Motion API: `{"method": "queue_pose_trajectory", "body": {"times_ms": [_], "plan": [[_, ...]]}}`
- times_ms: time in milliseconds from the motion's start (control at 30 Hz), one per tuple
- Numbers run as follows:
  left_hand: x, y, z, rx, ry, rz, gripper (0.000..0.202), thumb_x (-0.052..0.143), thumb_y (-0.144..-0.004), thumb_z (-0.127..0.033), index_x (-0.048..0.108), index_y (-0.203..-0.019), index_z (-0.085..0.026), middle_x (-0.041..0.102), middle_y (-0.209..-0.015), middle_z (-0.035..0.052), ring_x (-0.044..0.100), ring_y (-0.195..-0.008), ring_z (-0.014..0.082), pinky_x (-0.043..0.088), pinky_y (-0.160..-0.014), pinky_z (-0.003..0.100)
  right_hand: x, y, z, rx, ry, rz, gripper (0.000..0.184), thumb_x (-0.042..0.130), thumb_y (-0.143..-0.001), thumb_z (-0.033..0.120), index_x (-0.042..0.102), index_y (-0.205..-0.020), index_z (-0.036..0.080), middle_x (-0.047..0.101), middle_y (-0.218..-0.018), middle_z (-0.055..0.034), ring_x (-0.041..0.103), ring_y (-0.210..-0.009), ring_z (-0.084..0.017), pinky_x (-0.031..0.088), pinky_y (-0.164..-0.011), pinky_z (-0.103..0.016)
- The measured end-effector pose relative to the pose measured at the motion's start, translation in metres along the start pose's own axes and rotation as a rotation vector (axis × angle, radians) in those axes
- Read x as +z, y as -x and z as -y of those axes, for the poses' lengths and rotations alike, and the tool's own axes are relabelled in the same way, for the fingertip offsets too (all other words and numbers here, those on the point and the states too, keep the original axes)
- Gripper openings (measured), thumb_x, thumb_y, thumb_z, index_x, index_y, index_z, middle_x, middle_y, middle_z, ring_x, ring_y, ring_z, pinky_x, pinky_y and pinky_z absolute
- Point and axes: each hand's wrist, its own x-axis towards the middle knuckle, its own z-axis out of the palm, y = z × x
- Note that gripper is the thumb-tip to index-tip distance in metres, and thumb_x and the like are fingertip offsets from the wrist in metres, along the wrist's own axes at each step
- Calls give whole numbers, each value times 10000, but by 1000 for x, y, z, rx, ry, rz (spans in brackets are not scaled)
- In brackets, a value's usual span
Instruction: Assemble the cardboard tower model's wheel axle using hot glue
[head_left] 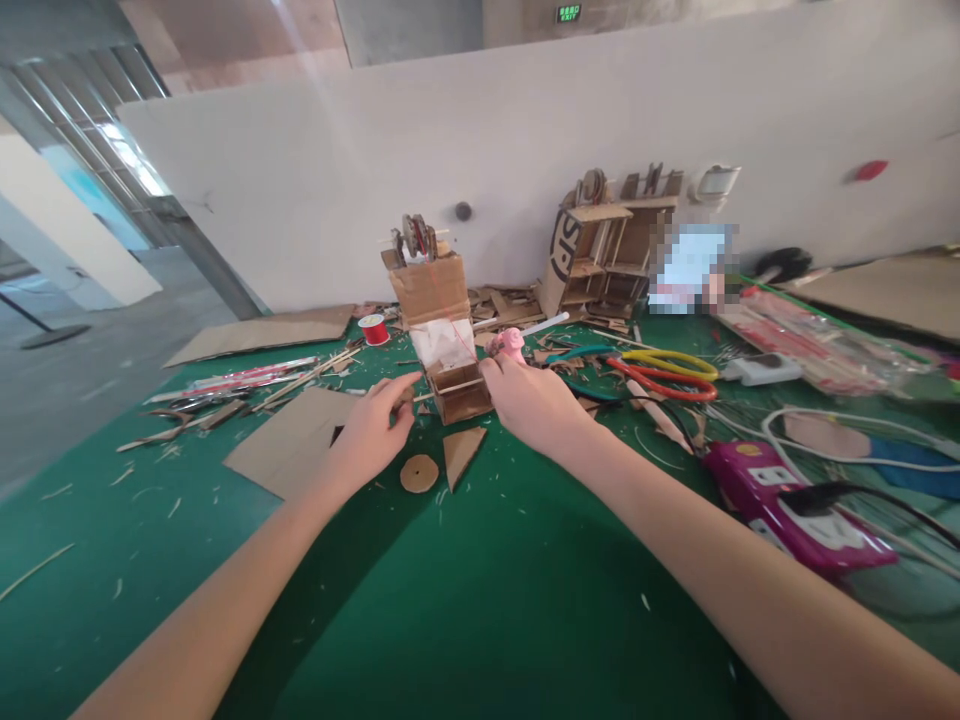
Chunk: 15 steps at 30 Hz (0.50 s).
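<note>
A tall cardboard model (442,320) with wheels on top and a red thread down its front stands on the green mat (480,600). My left hand (373,430) pinches a thin stick at the model's lower left side, fingers closed. My right hand (529,398) is closed round a pink glue gun (508,344), its tip next to the model's right side. A cardboard disc (418,473) and a cardboard triangle (461,452) lie on the mat just in front of the model.
A red thread spool (373,329), a flat cardboard sheet (289,445) and sticks lie at left. Scissors with yellow and red handles (660,372), a purple power strip (787,505) with cables, a second cardboard model (604,255) and a white partition wall (525,130) are to the right and behind.
</note>
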Motion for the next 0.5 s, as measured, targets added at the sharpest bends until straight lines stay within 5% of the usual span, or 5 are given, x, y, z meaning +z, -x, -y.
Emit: {"method": "queue_pose_trajectory", "body": {"times_ms": [100, 333, 500], "plan": [[3, 0, 3, -73, 9, -51, 508, 495, -865, -296, 443, -1362, -206, 664, -957, 75, 631, -796, 224, 461, -709, 315, -1, 0, 0, 3, 6, -20, 355, 351, -840, 25, 527, -1141, 89, 596, -1114, -187, 628, -884, -255, 504, -578, -294], [1, -2, 8, -158, 119, -9, 268, 543, -822, -368, 595, -1036, -214, 699, -938, 58, 657, -821, 223, 477, -721, 303, 0, 1, 1, 36, 14, 29, 333, 395, -812, 18, 540, -1100, 101, 621, -1061, -166, 642, -788, -236, 510, -570, -317], [1, -1, 10, -164, 75, 11, 245, 538, -798, -375, 606, -977, -222, 713, -907, 42, 658, -806, 224, 474, -688, 288, 5, 2, 2, 3, -14, -33, 328, 385, -841, 26, 526, -1120, 123, 622, -1037, -129, 620, -888, -241, 494, -547, -292]]}}
